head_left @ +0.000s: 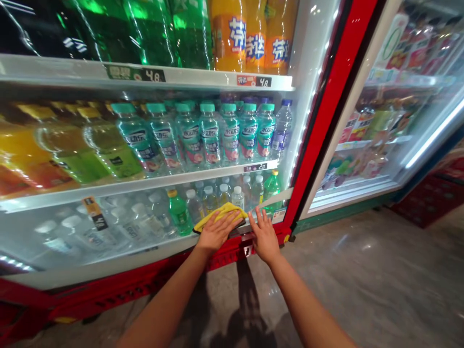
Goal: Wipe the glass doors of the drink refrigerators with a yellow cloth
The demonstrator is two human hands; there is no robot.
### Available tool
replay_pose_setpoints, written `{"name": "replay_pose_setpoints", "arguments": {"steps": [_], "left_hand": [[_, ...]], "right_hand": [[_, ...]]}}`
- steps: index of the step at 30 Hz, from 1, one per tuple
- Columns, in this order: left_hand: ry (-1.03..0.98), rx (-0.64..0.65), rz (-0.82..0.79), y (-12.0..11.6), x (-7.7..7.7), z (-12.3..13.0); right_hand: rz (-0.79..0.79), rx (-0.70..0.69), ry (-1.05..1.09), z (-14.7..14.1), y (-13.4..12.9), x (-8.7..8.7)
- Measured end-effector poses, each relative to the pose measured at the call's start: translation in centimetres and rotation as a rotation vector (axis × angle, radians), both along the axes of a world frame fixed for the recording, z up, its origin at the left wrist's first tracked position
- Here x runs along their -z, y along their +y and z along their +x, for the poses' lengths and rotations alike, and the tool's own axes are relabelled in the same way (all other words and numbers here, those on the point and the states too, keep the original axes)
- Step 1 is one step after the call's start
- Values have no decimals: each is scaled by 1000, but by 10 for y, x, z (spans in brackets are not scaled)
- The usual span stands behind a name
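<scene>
A yellow cloth with a dark edge lies along the front of the lowest fridge shelf. My left hand is on top of it, fingers stretched forward and pressing the cloth; the palm side is hidden. To its right, my right hand has its fingers extended and a little apart. Its fingertips are at the near end of a pale strip that slants across the lower right corner; whether they touch it I cannot tell. Behind the cloth stand small clear bottles with white caps and a green bottle.
Teal-capped bottles line the middle shelf. Large green and orange bottles fill the top one. The fridge's red frame rises on the right, beside a second lit fridge. Grey floor lies below.
</scene>
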State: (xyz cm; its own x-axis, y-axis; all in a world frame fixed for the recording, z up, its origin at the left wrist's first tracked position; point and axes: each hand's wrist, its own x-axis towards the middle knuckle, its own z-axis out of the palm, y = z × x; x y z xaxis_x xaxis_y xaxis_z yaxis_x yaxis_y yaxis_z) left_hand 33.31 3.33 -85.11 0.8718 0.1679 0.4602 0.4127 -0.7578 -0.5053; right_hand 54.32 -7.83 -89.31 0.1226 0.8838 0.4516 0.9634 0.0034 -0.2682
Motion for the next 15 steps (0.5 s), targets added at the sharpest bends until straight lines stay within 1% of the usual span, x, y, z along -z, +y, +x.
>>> {"name": "replay_pose_setpoints", "arguments": {"steps": [2,4,6,8,10,13,15], "left_hand": [[-78,-26,37,1,-4,-8],[-112,-41,55,0,3,-19],[-78,-41,47,-4,13,-28],[-4,-22,25,-5,17,-29],[26,-6,18,-4,10,-26],[-86,-44,32,2,-3,-23],[-162,-84,41,3,-2,-30]], "right_hand": [[74,48,70,-9,8,5],[116,81,102,-14,15,9],[133,101,110,-15,19,13],[149,112,118,-17,22,15],[171,110,134,-18,23,16],[188,97,158,-20,22,14],[192,91,176,-21,21,13]]}}
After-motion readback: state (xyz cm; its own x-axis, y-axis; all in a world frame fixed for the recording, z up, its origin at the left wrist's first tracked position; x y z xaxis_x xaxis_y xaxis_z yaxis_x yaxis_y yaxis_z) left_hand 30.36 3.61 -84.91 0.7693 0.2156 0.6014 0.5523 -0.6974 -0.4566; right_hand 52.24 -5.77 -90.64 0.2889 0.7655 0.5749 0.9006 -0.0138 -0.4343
